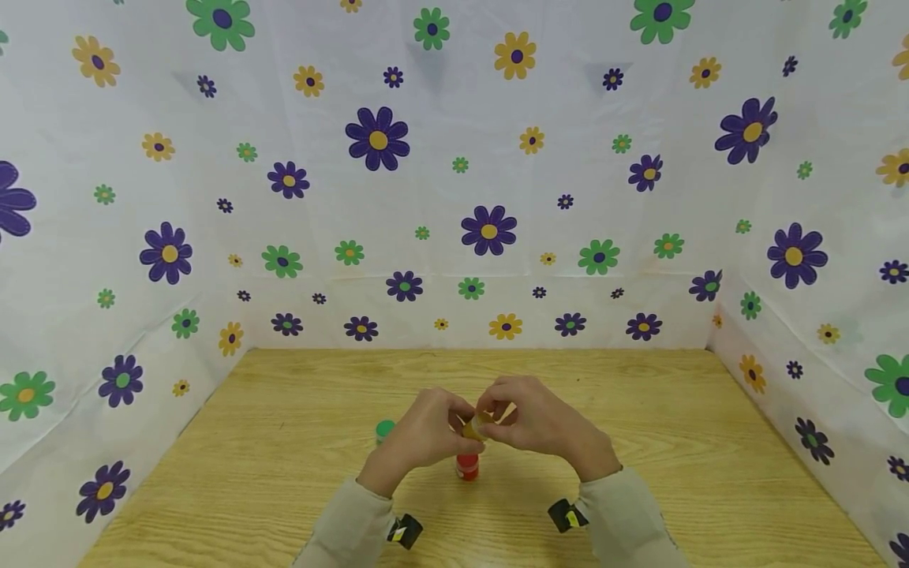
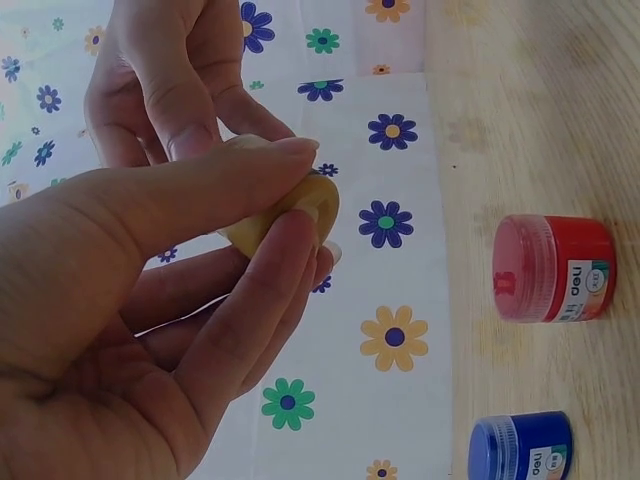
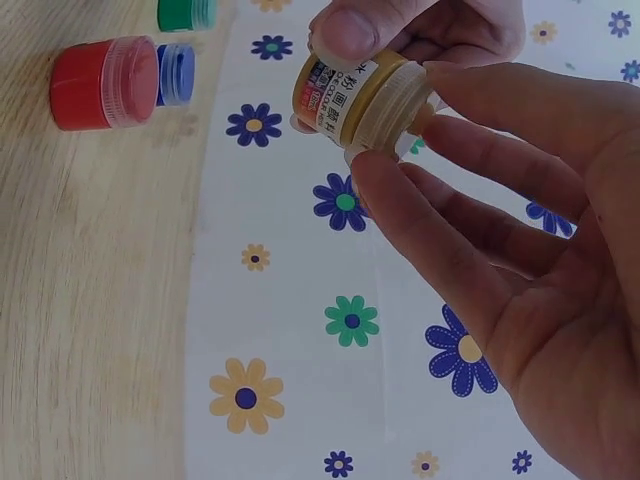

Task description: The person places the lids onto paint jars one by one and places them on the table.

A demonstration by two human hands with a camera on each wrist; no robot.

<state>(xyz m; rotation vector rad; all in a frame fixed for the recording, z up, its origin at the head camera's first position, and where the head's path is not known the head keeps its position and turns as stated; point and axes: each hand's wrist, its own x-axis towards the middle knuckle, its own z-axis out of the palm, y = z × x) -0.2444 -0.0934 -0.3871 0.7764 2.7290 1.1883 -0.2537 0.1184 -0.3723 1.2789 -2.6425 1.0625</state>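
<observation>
Above the table, my left hand (image 1: 426, 428) grips a small jar of yellow paint (image 3: 330, 88) by its body, thumb on one side and fingers on the other. My right hand (image 1: 540, 418) pinches the jar's clear, ridged lid (image 3: 390, 112) between thumb and fingers. The jar is tilted on its side, and its printed label shows in the right wrist view. In the left wrist view the jar's yellow base (image 2: 325, 200) faces the camera, while its lid is mostly hidden. A red paint jar (image 1: 467, 467) stands on the table just below the hands.
A green paint jar (image 1: 385, 429) stands left of the left hand. The blue paint jar (image 2: 540, 446) appears in both wrist views near the red one. Flower-patterned white sheets (image 1: 454, 197) enclose the wooden table (image 1: 284, 481) at the back and both sides.
</observation>
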